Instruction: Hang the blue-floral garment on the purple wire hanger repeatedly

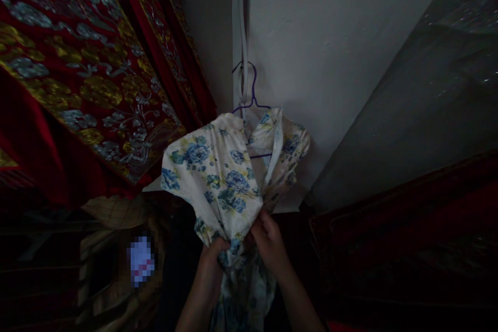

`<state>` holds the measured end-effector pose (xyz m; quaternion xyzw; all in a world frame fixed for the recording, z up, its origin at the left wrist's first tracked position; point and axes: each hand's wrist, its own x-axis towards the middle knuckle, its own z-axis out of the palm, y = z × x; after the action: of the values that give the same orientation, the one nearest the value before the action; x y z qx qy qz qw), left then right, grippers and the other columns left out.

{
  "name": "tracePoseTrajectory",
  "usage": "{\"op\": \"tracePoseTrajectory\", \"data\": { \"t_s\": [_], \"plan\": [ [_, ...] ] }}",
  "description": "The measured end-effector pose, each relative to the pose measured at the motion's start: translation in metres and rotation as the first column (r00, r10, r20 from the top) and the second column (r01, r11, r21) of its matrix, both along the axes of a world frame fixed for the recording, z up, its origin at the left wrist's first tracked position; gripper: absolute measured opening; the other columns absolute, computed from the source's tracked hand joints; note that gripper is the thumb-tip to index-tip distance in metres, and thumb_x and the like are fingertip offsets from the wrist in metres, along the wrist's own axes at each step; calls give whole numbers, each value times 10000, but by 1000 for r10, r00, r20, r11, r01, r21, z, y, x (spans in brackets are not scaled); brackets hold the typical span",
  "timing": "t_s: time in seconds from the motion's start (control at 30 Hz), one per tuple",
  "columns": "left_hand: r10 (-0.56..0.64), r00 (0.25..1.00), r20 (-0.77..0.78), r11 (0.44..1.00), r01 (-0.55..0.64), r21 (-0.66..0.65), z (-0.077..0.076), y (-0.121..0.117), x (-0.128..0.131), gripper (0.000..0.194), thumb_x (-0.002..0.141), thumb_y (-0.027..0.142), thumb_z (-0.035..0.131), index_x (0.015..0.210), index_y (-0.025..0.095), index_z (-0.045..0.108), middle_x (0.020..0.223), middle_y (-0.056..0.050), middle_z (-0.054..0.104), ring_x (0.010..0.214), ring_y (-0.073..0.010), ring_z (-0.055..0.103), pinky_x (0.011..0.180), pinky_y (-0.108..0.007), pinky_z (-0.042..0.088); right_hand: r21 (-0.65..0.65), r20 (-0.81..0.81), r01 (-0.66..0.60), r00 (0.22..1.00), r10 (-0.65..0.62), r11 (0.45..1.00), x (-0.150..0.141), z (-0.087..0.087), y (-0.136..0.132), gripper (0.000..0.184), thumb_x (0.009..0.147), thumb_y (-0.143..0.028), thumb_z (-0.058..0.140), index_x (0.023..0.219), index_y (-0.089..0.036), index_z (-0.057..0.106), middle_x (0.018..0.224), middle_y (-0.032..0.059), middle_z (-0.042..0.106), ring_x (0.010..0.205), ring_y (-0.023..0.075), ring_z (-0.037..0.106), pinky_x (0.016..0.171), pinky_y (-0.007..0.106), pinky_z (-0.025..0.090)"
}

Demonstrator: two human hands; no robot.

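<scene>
A white dress-like garment (218,166) with blue flowers hangs on a purple wire hanger (254,96), its neckline falling open at the front. My left hand (213,259) grips the cloth at the garment's left side, thumb on top. On the front edge, below the neckline, my right hand (269,241) pinches the fabric between thumb and fingers. The lower part of the garment drops between my forearms into shadow. Above, the hanger's hook sits at a pale hanging strap (244,36) against the wall.
Red cloth with gold and silver embroidery (105,83) hangs at the left. A pale wall (330,26) stands behind, with clear plastic sheeting (428,88) to the right. Dark red fabric (428,207) lies at lower right. A blurred-out bright patch (141,261) shows at lower left.
</scene>
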<state>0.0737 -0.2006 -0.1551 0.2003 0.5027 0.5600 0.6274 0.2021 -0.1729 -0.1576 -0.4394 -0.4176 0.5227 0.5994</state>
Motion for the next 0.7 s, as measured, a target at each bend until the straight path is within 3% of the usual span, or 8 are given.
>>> {"op": "tracePoseTrajectory", "data": {
  "t_s": [0.13,0.23,0.33,0.4,0.53,0.7],
  "plan": [
    [28,998,-48,997,-24,75,-6,6,-11,500,642,256,690,1139,210,659,1046,-43,736,1160,-304,647,1022,-420,499,-20,63,-45,997,46,999,10,-3,-1,252,825,-449,623,767,-205,598,551,-42,492,508,131,438,519,249,364],
    [242,947,-211,959,-200,202,-12,14,-29,448,754,305,705,1188,226,626,1139,-51,692,1229,-289,585,1093,-405,429,7,127,-40,991,39,999,18,-4,-3,305,840,-403,567,614,-206,514,520,-33,473,510,119,435,536,250,342],
    [465,799,-381,852,-287,438,-16,18,-40,386,838,345,692,1200,245,600,1234,-53,609,1203,-252,557,1078,-370,412,-17,146,-36,989,38,999,20,-3,-3,325,838,-391,534,572,-206,505,498,-29,478,492,115,438,534,251,341],
    [474,720,-507,829,-169,534,-17,18,-36,316,859,323,689,1159,248,621,1240,-63,583,1193,-250,545,1059,-371,414,-29,137,-47,989,51,998,17,-1,-2,351,839,-403,523,548,-208,499,481,-27,476,477,113,430,527,253,344],
    [213,698,-684,807,268,526,-13,20,-8,272,853,235,674,1125,238,676,1246,-94,621,1238,-281,549,1078,-390,408,-26,124,-105,986,107,994,8,0,-1,326,823,-376,547,550,-199,532,480,-27,474,465,109,424,501,244,335],
    [21,696,-717,788,430,441,-10,29,14,114,910,241,557,901,221,669,872,-46,685,857,-230,645,792,-303,481,-69,104,-142,983,148,987,9,2,-5,301,812,-422,612,623,-187,625,476,-33,483,436,107,429,452,231,325]
  ]
}}
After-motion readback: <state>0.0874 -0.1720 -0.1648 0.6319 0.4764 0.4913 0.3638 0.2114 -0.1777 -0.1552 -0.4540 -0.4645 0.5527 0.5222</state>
